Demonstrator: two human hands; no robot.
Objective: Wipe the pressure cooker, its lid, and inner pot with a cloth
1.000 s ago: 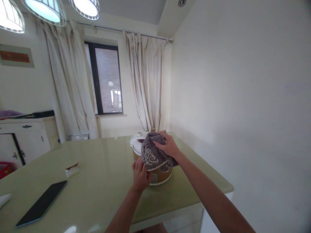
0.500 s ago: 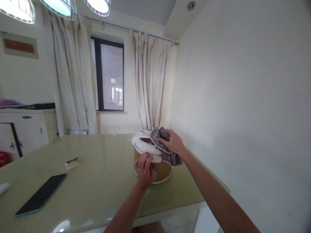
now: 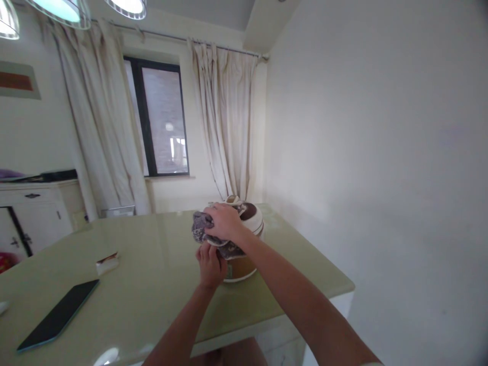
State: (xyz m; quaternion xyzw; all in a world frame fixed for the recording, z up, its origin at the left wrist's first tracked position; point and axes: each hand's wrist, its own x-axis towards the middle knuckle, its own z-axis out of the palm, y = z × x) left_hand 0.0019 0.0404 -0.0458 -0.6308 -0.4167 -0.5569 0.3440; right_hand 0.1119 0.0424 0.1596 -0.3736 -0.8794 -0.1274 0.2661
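Note:
An electric cooker [image 3: 244, 265] with a tan body and a white-and-brown lid stands upright near the table's right end. My right hand [image 3: 225, 221] is closed on a patterned grey cloth [image 3: 201, 226] and presses it over the left part of the lid. Part of the cloth hangs down the front and covers some of the lid's rim. Low on the cooker's left front, my left hand [image 3: 211, 265] holds against its side with curled fingers, just beneath the cloth. The cooker's far side and much of its lid are hidden.
The cooker rests on a glossy pale green table [image 3: 152, 300]. To the left lie a black tablet-like slab [image 3: 59, 315] and a small white packet [image 3: 107, 264]. A white wall [image 3: 362, 152] rises on the right; curtains [image 3: 229, 122] and a window stand behind.
My right hand has swept the cloth from the right side of the lid to its left side. My left hand stays at the cooker's side. The cooker seems turned, and the view has shifted slightly.

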